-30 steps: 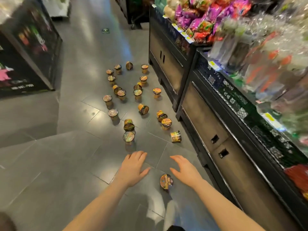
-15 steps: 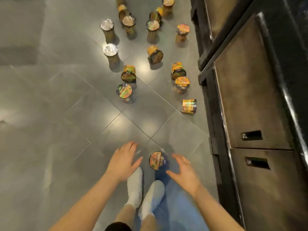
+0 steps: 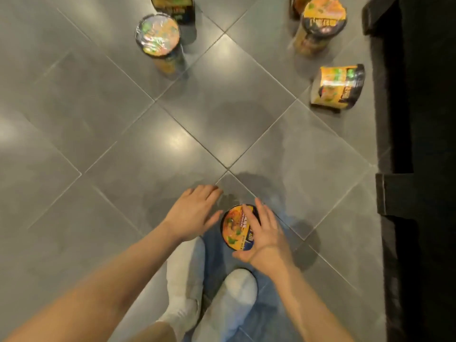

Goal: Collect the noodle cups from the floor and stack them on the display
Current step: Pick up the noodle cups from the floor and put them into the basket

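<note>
Since half a second ago my view has dropped closer to the floor (image 3: 98,119), so the far rows of cups have slid out of the top edge and only the nearest ones remain; both hands have closed in on the cup by my feet.

Largest in sight is the grey tiled floor, its grout lines running diagonally. Along the right edge I see the dark base of the display (image 3: 424,144). My two white socks (image 3: 182,280) stand at the bottom centre, on a blue patch I cannot identify.

My right hand (image 3: 265,236) reaches over the nearest noodle cup (image 3: 235,229), which stands just ahead of my toes with its orange lid facing up. Its fingers (image 3: 261,213) are spread and lie across the right part of the lid, thumb at the near rim; whether they actually grip it I cannot tell. My left hand (image 3: 195,213) hovers just left of that cup, fingers relaxed and slightly spread, holding nothing.

Further off, an upright cup (image 3: 158,37) stands at upper left, another upright cup (image 3: 320,23) at upper right, and a tipped cup (image 3: 336,87) lies on its side near the display base.
</note>
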`<action>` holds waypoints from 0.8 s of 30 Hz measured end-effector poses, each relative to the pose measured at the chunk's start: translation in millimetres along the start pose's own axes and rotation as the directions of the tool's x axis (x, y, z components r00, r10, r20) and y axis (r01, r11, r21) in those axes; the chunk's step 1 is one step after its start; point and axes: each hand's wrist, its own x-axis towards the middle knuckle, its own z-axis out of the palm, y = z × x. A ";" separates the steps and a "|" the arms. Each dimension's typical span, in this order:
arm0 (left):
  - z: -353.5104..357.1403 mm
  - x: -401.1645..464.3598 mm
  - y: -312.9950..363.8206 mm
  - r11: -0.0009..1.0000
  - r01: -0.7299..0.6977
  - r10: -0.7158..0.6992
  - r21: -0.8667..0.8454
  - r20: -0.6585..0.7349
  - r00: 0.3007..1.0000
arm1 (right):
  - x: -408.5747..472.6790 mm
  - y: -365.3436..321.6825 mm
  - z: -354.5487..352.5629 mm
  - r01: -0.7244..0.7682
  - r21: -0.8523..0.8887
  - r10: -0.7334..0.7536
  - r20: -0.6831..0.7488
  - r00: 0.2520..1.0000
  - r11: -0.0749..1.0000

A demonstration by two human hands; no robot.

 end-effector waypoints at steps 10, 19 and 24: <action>32.3 -9.6 -40.3 0.997 -0.012 0.021 -0.073 0.124 0.992 | 21.1 8.0 38.0 -0.087 0.051 0.092 -0.108 0.990 0.995; -119.0 -32.5 3.6 0.992 0.013 0.006 -0.127 0.146 0.989 | -27.9 -64.4 -103.9 -0.166 0.273 0.183 -0.038 0.982 0.948; -224.8 -15.2 49.0 0.967 0.066 -0.030 -0.245 0.147 0.989 | -52.2 -108.9 -209.5 -0.130 0.416 0.174 -0.072 0.982 0.900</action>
